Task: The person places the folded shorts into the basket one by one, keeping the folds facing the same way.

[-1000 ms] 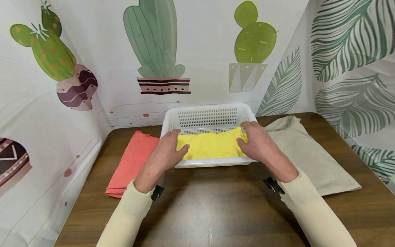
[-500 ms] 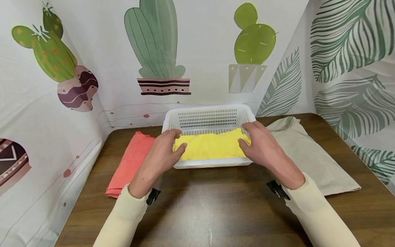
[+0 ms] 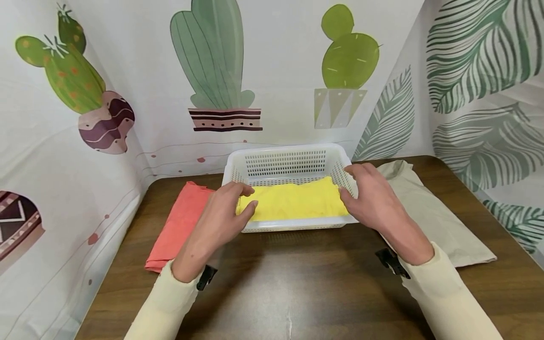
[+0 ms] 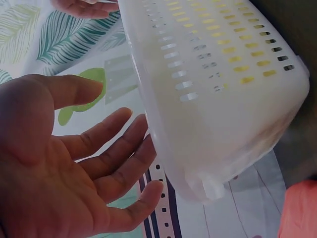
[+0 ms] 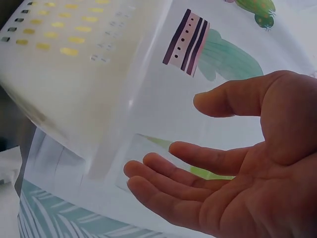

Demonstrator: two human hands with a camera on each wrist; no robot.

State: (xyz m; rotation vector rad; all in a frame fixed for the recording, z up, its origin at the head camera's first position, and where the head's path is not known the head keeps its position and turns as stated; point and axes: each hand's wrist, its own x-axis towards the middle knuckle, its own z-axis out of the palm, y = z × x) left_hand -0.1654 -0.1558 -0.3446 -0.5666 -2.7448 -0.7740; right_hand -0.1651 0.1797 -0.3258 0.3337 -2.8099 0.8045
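Observation:
A white plastic basket (image 3: 285, 150) with slotted walls stands at the back of the table, a folded yellow cloth (image 3: 293, 200) lying inside it. My left hand (image 3: 221, 210) hovers over the basket's near left corner, fingers loosely bent and holding nothing; in the left wrist view its fingertips (image 4: 143, 134) come right up to the rim. Over the near right corner is my right hand (image 3: 374, 198), its thumb and fingers apart with nothing between them. The right wrist view shows that palm (image 5: 237, 188) beside the basket wall (image 5: 84, 109).
On the left of the wooden table (image 3: 272, 283) lies a folded red cloth (image 3: 180, 222), partly behind my left arm. A grey-beige folded cloth (image 3: 442, 226) lies on the right, near my right forearm. Printed fabric (image 3: 289, 56) with cacti and leaves hangs behind.
My right hand has shifted right, away from the yellow cloth, and my left hand slightly to the left. The basket and cloths look nearly unmoved.

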